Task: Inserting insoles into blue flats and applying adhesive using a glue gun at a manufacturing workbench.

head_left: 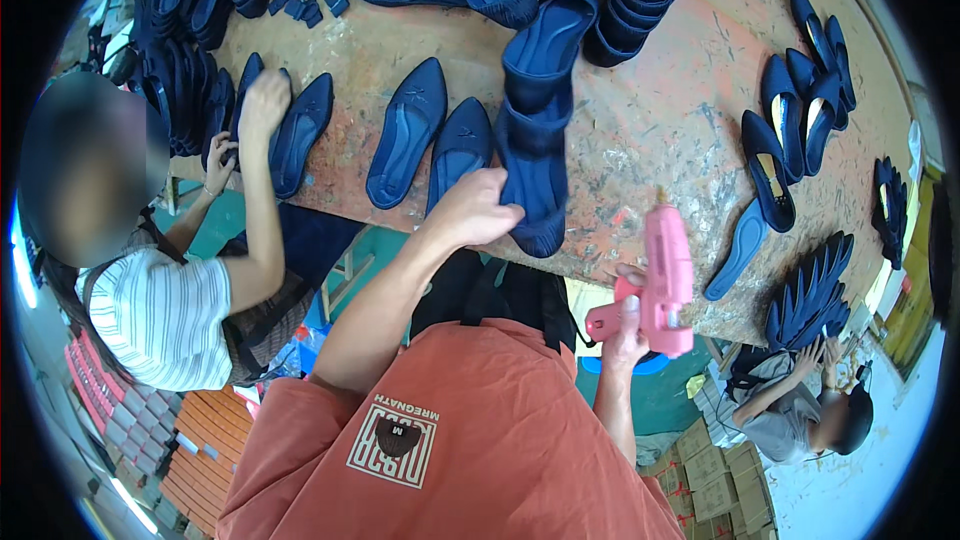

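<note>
Paint-stained worktable [690, 110]: one right hand [625, 330], four o'clock, clamped on one pink glue gun [668, 275]; one left hand [475, 212], curled at one navy flats stack [540, 145], one o'clock, grip indiscernible; two pointed bow flats [408, 130], eleven o'clock; one farther stack [640, 0], one o'clock.

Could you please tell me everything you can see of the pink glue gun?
The pink glue gun looks like hard plastic, with a thick barrel, a handle jutting toward the picture's left, and a small, brownish-yellow nozzle at the tip. The right hand grips it by the handle. It points away from the person, over the near edge of the worn table. Whether any glue is on the nozzle is too small to tell.
</note>
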The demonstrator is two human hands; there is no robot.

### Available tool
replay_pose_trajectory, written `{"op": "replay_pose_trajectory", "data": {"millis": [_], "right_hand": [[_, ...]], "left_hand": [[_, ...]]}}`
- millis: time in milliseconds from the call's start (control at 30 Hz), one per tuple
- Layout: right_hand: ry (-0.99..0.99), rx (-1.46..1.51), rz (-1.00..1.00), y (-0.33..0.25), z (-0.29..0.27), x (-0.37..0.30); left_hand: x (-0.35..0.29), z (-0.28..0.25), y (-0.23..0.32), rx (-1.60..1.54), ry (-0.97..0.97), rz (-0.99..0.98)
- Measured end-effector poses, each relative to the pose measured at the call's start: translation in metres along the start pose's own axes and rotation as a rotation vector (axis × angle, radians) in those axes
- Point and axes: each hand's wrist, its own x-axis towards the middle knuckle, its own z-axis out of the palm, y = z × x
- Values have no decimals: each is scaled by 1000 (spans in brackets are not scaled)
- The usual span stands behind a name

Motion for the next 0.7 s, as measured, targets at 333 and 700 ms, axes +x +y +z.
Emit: {"op": "replay_pose_trajectory", "data": {"millis": [333,700], "right_hand": [[120,-49,-17,1,-18,-3],[-237,-197,288,24,20,-5]], "left_hand": [[38,68,-5,293,-397,-78],[-35,128,-115,195,247,-89]]}}
